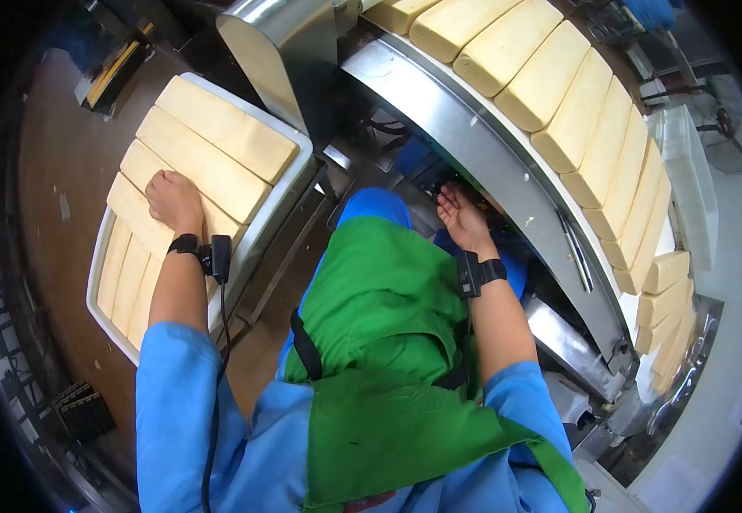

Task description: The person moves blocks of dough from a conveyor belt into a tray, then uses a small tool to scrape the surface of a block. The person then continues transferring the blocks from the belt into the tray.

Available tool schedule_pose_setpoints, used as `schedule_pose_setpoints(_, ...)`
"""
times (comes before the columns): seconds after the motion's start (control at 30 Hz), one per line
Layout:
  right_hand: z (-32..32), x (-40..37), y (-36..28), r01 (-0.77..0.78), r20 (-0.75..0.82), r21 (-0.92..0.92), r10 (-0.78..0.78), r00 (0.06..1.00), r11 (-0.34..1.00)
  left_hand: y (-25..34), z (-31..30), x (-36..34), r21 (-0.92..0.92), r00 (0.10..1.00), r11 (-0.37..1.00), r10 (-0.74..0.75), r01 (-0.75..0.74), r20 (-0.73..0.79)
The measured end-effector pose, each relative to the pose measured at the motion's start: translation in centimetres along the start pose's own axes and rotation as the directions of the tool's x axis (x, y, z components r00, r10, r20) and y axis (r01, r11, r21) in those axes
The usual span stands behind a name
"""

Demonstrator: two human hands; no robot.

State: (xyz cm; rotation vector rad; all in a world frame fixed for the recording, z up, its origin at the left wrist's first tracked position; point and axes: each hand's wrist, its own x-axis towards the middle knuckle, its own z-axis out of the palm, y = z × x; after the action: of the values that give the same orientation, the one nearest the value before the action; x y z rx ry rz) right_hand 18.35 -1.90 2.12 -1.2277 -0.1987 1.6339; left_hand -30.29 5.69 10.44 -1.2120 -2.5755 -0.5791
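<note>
My left hand [174,202] rests closed on top of pale yellow blocks [208,154] in a white tray [307,152] at the left; whether anything is inside its fingers is hidden. The long blocks lie side by side, in an upper layer over others. My right hand [463,215] is beside the curved metal edge [508,171] of the machine, palm turned up and fingers slightly curled, with nothing visible in it. More pale blocks [576,111] stand in a curved row beyond that edge.
A metal housing [272,64] rises between the tray and the machine. A thin metal tool [574,252] lies on the curved edge at the right. Clear plastic bins [683,179] stand farther right. A metal frame runs beneath the tray.
</note>
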Motion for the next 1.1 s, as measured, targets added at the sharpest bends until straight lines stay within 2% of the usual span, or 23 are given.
schedule_pose_setpoints(0.13,0.4,0.2,0.1,-0.010,-0.066,0.021,0.012,0.998,1.000,-0.1,0.3,0.0,0.002,0.999,1.000,0.018,-0.017,-0.027)
schedule_pose_setpoints(0.43,0.9,0.4,0.3,0.012,-0.113,0.093,-0.001,0.994,0.996,0.0,0.4,0.0,0.020,0.999,1.000,0.008,-0.007,-0.031)
schedule_pose_setpoints(0.73,0.9,0.2,0.2,0.002,-0.095,0.088,0.006,0.995,0.996,0.2,-0.3,0.1,0.075,1.000,0.997,0.007,-0.007,-0.008)
schedule_pose_setpoints(0.77,0.3,0.4,0.5,0.014,0.018,0.021,-0.014,1.000,1.000,0.5,-0.6,-0.1,0.099,1.000,0.995,0.007,-0.009,0.022)
schedule_pose_setpoints(0.8,-0.4,0.4,0.5,0.046,0.124,-0.046,-0.041,0.991,0.998,0.2,-0.2,-0.1,0.129,0.996,0.989,0.083,-0.077,-0.040)
schedule_pose_setpoints(0.83,0.0,-1.0,-0.2,-0.002,0.148,-0.139,0.023,0.989,0.990,-2.0,2.0,0.3,0.265,0.945,0.924,0.311,-0.277,-0.098)
schedule_pose_setpoints(0.87,2.5,-5.1,-1.6,0.035,0.070,-0.271,-0.017,0.997,0.962,-3.7,3.7,0.8,0.448,0.894,0.802,0.449,-0.395,-0.016)
schedule_pose_setpoints(0.9,3.2,-7.0,-3.2,0.068,0.162,-0.573,0.032,0.986,0.817,-2.3,2.5,0.5,0.719,0.892,0.574,0.429,-0.392,0.145)
schedule_pose_setpoints(0.93,2.7,-8.6,-4.1,0.121,0.313,-0.609,0.097,0.945,0.784,-4.6,4.4,1.1,0.569,0.840,0.679,0.542,-0.463,0.036)
schedule_pose_setpoints(0.97,2.4,-11.1,-5.0,0.149,0.411,-0.619,0.156,0.898,0.771,-3.7,4.1,1.0,0.501,0.922,0.788,0.383,-0.356,0.053)
schedule_pose_setpoints(1.0,2.1,-13.8,-6.5,0.170,0.499,-0.628,0.226,0.837,0.759,-2.5,2.4,0.6,0.218,0.975,0.951,0.217,-0.221,0.043)
schedule_pose_setpoints(1.03,1.6,-16.4,-8.8,0.181,0.466,-0.628,0.179,0.867,0.757,-3.5,3.1,1.0,0.138,0.986,0.977,0.155,-0.162,0.058)
schedule_pose_setpoints(1.07,1.3,-19.3,-11.3,0.236,0.518,-0.651,0.193,0.834,0.722,-3.2,2.6,0.9,0.020,0.992,0.998,0.063,-0.066,0.106)
schedule_pose_setpoints(1.1,0.9,-21.8,-13.5,0.293,0.570,-0.669,0.219,0.792,0.683,-2.5,1.9,0.6,0.043,0.994,0.997,0.060,-0.064,0.096)
